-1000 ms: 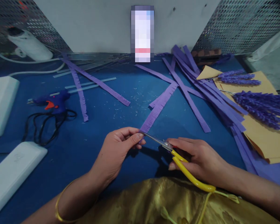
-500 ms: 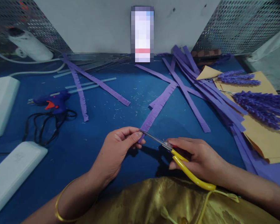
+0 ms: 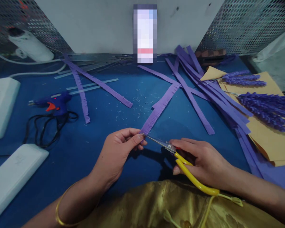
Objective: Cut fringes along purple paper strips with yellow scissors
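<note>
My left hand (image 3: pixel 120 152) pinches the near end of a fringed purple paper strip (image 3: pixel 159 107) that runs away to the upper right over the blue table (image 3: pixel 90 142). In my right hand (image 3: pixel 201 163) are yellow-handled scissors (image 3: pixel 180 161), fingers wrapped round the handles. The thin metal blades point left and reach the strip's end right at my left fingertips. Both hands hover low over the table, close to my body.
A blue glue gun (image 3: pixel 52 104) with a black cord lies at the left, beside white boxes (image 3: pixel 0 106). Several loose purple strips (image 3: pixel 197 91) cross the table. Finished purple flower spikes (image 3: pixel 266 107) rest on tan paper (image 3: pixel 270 139) at the right. Mesh panels stand behind.
The strip's near end and my left fingertips have shifted slightly left and up; the scissors stay at the strip's end. Nothing else has moved.
</note>
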### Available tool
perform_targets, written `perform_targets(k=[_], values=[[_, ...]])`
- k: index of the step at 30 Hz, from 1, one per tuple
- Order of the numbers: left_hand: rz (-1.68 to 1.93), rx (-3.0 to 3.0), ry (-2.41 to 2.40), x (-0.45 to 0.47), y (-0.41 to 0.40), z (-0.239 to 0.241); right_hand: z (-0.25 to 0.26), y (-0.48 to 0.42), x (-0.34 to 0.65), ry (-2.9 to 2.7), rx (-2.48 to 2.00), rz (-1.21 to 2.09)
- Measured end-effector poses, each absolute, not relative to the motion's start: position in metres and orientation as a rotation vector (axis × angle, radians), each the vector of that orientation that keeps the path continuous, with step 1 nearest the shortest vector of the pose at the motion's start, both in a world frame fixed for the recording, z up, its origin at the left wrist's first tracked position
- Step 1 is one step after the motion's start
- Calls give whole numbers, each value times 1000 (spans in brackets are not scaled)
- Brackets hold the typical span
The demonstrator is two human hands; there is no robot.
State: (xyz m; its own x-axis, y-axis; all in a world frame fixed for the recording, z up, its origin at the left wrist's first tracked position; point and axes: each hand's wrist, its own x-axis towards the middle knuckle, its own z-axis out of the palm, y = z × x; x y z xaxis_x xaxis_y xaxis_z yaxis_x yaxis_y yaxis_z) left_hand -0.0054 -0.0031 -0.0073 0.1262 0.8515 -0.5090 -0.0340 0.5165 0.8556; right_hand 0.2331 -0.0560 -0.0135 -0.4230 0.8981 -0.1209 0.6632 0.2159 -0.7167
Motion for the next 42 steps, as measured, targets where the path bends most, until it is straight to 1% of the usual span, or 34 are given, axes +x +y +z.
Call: perform_targets(k=[22, 34, 42], values=[[754, 807, 1279, -4, -5, -8, -13, -56, 231, -2156, -1429, 1090], [740, 800, 1254, -5, -5, -10, -12, -55, 233, -2184, -1376, 1039], [737, 802, 1229, -6, -4, -9, -12, -55, 234, -2188, -1385, 1070]])
